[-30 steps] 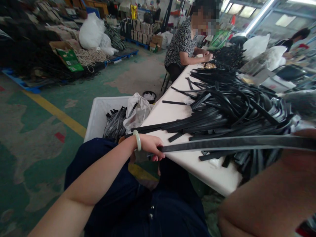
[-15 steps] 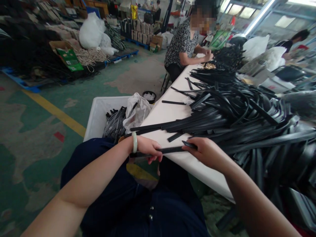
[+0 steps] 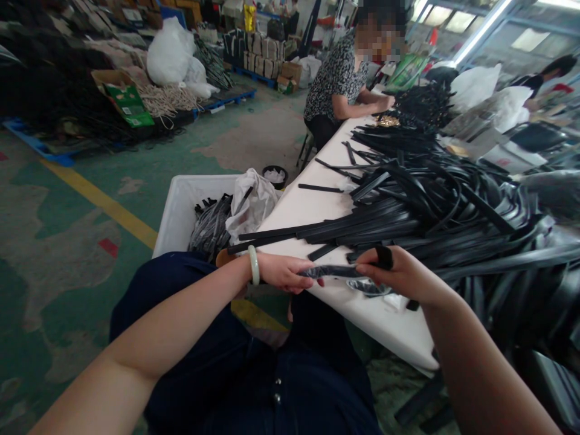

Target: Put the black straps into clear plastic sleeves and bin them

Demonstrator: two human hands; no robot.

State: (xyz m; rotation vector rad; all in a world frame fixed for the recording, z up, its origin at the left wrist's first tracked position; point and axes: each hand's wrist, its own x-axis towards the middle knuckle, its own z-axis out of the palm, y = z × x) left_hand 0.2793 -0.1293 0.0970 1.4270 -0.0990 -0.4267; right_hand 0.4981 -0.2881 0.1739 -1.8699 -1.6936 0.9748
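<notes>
A black strip (image 3: 335, 271) with a shiny, clear-looking covering is stretched between my two hands above the table's near edge. My left hand (image 3: 290, 273), below a pale bracelet, pinches its left end. At its right end, my right hand (image 3: 378, 266) has its fingers closed round the strip, and a dark piece shows at the knuckles. Just beneath the right hand, a looped strip in clear wrap (image 3: 368, 289) lies on the white table (image 3: 317, 175). Behind both hands spreads a big pile of black strips (image 3: 408, 211).
A white bin (image 3: 170, 211) with wrapped strips and a white bag (image 3: 251, 202) stands left of the table. Another person (image 3: 338, 78) sits at the table's far end. Blue pallets (image 3: 38, 148) with piled goods lie at the back left.
The flat black strip between my hands now looks shorter, bent and shiny. My right hand has moved right and slightly up, my left slightly right. A wrapped loop shows on the table.
</notes>
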